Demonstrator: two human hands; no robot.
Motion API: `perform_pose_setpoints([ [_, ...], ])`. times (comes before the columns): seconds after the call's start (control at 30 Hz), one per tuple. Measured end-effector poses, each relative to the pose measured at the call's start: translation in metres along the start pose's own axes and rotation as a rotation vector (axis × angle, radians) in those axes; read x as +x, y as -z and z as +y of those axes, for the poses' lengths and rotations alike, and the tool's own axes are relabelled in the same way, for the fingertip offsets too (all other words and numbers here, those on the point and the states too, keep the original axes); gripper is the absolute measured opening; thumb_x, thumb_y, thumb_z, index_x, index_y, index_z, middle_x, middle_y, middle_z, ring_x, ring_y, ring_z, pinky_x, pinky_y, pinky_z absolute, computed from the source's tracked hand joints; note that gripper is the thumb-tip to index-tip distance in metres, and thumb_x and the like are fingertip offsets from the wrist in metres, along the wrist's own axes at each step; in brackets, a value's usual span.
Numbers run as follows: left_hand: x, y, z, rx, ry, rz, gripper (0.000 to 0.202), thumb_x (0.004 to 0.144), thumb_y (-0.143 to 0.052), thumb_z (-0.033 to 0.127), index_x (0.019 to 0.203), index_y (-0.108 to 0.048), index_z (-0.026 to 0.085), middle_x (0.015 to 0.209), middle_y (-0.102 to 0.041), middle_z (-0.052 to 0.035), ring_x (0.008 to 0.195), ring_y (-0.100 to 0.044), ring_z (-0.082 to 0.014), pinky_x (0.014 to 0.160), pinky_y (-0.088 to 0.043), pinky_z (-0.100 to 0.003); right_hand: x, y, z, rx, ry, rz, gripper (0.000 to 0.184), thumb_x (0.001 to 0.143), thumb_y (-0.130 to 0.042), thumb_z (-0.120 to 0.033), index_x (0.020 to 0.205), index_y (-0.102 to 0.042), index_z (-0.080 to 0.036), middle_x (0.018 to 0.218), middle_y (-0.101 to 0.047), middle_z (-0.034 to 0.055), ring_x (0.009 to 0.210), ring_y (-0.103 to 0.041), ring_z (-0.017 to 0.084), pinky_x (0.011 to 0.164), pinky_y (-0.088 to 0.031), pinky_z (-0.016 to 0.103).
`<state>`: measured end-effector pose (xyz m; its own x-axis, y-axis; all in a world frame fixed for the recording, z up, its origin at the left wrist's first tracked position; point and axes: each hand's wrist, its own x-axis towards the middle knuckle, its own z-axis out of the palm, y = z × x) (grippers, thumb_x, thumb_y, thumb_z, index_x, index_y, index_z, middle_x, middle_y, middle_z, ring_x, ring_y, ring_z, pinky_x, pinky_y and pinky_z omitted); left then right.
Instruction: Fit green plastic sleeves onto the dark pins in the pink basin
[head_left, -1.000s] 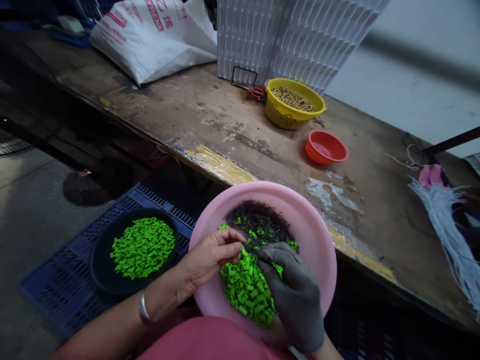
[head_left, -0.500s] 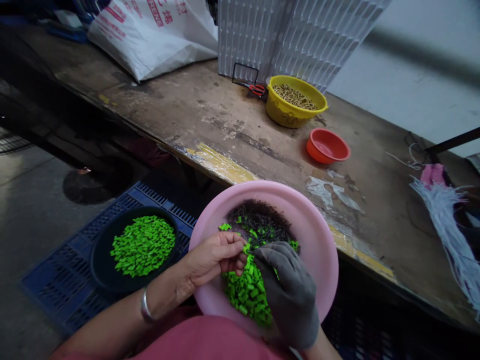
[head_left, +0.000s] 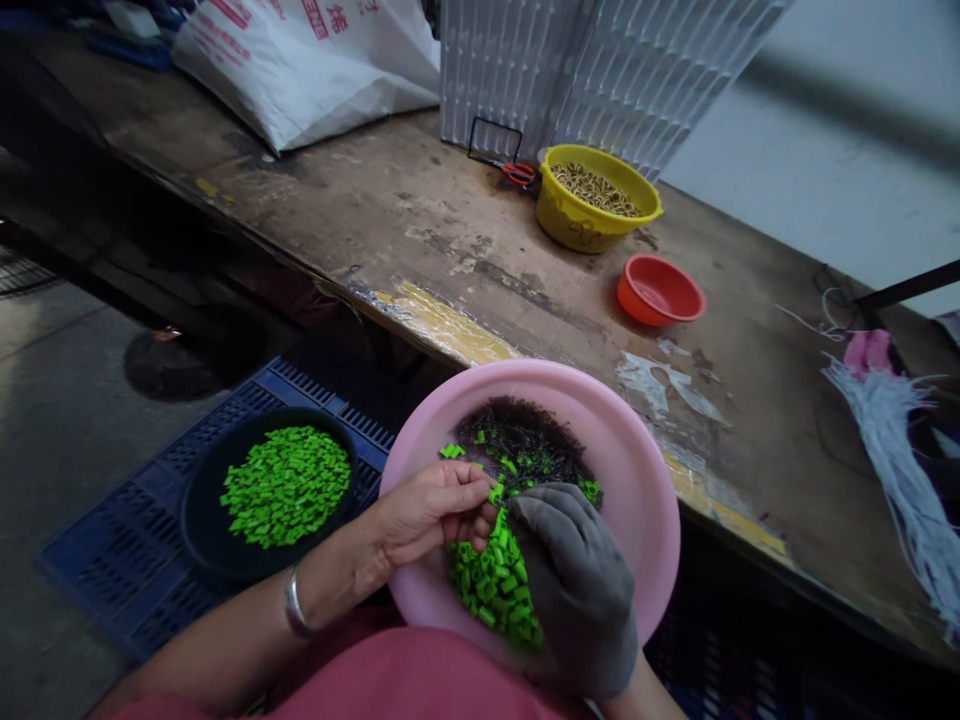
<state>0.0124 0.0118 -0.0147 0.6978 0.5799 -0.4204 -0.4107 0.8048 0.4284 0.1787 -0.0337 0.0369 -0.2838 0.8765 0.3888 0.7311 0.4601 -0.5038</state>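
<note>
So the left hand [head_left: 435,508], the bare one with a silver bangle [head_left: 295,602] further back on its wrist, has a little green piece [head_left: 496,493] pinched between thumb and finger. The right hand [head_left: 581,585] wears a grey glove and is right beside it, fingers curled in and tips up close to that same piece. Can't tell whether the glove is gripping anything, since its own knuckles cover the spot.

Both hands are over a pink basin [head_left: 651,520]. Just below the fingertips there's a heap of green pieces [head_left: 495,585], and just beyond them a dark, wiry-looking pile [head_left: 517,425] with some green bits scattered on it. Off to the left of the left hand, a dark bowl [head_left: 193,515] full of more green bits sits on a blue slatted crate [head_left: 82,560].

Ahead of the right hand is the bench [head_left: 420,215]: a red bowl [head_left: 652,308] nearer, then a yellow bowl [head_left: 574,228] of brass-coloured rings [head_left: 600,190], with red-handled scissors [head_left: 519,174] just left of it.
</note>
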Motion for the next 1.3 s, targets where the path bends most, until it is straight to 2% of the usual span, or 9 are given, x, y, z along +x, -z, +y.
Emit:
perform_pose_setpoints([
  [0.37, -0.003, 0.0, -0.001, 0.125, -0.066, -0.028, 0.024, 0.074, -0.07, 0.031, 0.084, -0.057, 0.014, 0.067, -0.061, -0.0014, 0.046, -0.053, -0.0076, 0.033, -0.034, -0.014, -0.003, -0.003, 0.006, 0.25, -0.398, 0.001, 0.014, 0.085, -0.058, -0.015, 0.084, -0.066, -0.027, 0.086, -0.068, -0.0019, 0.081, -0.063, 0.016, 0.074, -0.049, 0.027],
  [0.53, -0.003, -0.003, -0.006, 0.43, -0.078, 0.069, 0.027, 0.074, -0.069, 0.036, 0.083, -0.058, 0.013, 0.049, -0.055, 0.0035, 0.034, -0.037, -0.0034, 0.033, -0.027, -0.014, -0.001, -0.004, 0.007, 0.347, -0.453, -0.03, 0.014, 0.084, -0.057, -0.017, 0.083, -0.068, -0.025, 0.084, -0.068, -0.001, 0.08, -0.062, 0.015, 0.074, -0.049, 0.027],
  [0.67, -0.003, -0.004, -0.01, 0.617, -0.166, 0.204, 0.024, 0.074, -0.068, 0.034, 0.083, -0.059, 0.014, 0.05, -0.052, 0.0046, 0.041, -0.042, -0.0053, 0.039, -0.03, -0.015, 0.003, -0.004, 0.008, 0.457, -0.501, -0.046, 0.01, 0.08, -0.062, -0.018, 0.081, -0.07, -0.024, 0.083, -0.068, -0.001, 0.08, -0.062, 0.015, 0.073, -0.049, 0.026],
  [0.8, -0.004, -0.004, -0.013, 0.658, -0.253, 0.166, 0.022, 0.078, -0.065, 0.035, 0.081, -0.059, 0.013, 0.058, -0.053, 0.003, 0.05, -0.045, -0.006, 0.045, -0.032, -0.017, 0.003, -0.005, 0.008, 0.49, -0.559, -0.022, 0.01, 0.078, -0.063, -0.018, 0.08, -0.071, -0.024, 0.079, -0.068, -0.0021, 0.075, -0.062, 0.014, 0.07, -0.05, 0.025],
  [0.9, -0.004, -0.005, -0.011, 0.546, -0.177, 0.121, 0.03, 0.08, -0.062, 0.043, 0.078, -0.056, 0.014, 0.064, -0.056, 0.001, 0.047, -0.04, -0.0042, 0.042, -0.025, -0.016, 0.001, -0.006, 0.007, 0.48, -0.562, -0.02, 0.015, 0.079, -0.061, -0.018, 0.085, -0.072, -0.025, 0.085, -0.07, -0.0009, 0.08, -0.064, 0.015, 0.075, -0.051, 0.027],
  [1.03, -0.004, -0.006, -0.007, 0.451, -0.046, 0.153, 0.039, 0.079, -0.057, 0.052, 0.075, -0.057, 0.014, 0.062, -0.053, 0.0018, 0.044, -0.035, -0.004, 0.04, -0.018, -0.017, -0.002, -0.002, 0.008, 0.449, -0.615, 0.009, 0.019, 0.079, -0.061, -0.021, 0.095, -0.072, -0.025, 0.091, -0.072, 0.001, 0.084, -0.065, 0.017, 0.078, -0.053, 0.03],
  [1.13, -0.005, -0.007, -0.004, 0.624, -0.062, 0.076, 0.029, 0.077, -0.062, 0.042, 0.077, -0.063, 0.013, 0.061, -0.052, 0.0023, 0.052, -0.04, -0.0065, 0.046, -0.027, -0.018, -0.004, 0.005, 0.009, 0.45, -0.622, 0.057, 0.011, 0.078, -0.064, -0.022, 0.086, -0.072, -0.023, 0.086, -0.071, 0.0015, 0.081, -0.065, 0.017, 0.074, -0.054, 0.029],
  [1.2, -0.007, -0.007, -0.004, 0.678, -0.049, 0.006, 0.018, 0.074, -0.066, 0.028, 0.086, -0.068, 0.015, 0.073, -0.06, 0.0002, 0.063, -0.047, -0.0086, 0.054, -0.034, -0.019, -0.006, 0.009, 0.011, 0.448, -0.605, 0.072, 0.007, 0.077, -0.066, -0.022, 0.081, -0.072, -0.023, 0.082, -0.07, 0.0007, 0.078, -0.064, 0.017, 0.072, -0.053, 0.028],
  [1.3, -0.006, -0.005, -0.007, 0.486, -0.026, -0.006, 0.029, 0.068, -0.066, 0.015, 0.097, -0.067, 0.016, 0.088, -0.064, -0.0023, 0.073, -0.053, -0.0109, 0.063, -0.042, -0.021, -0.007, 0.012, 0.011, 0.45, -0.543, 0.045, 0.006, 0.077, -0.067, -0.019, 0.075, -0.07, -0.023, 0.079, -0.068, -0.0003, 0.077, -0.062, 0.015, 0.069, -0.052, 0.026],
])
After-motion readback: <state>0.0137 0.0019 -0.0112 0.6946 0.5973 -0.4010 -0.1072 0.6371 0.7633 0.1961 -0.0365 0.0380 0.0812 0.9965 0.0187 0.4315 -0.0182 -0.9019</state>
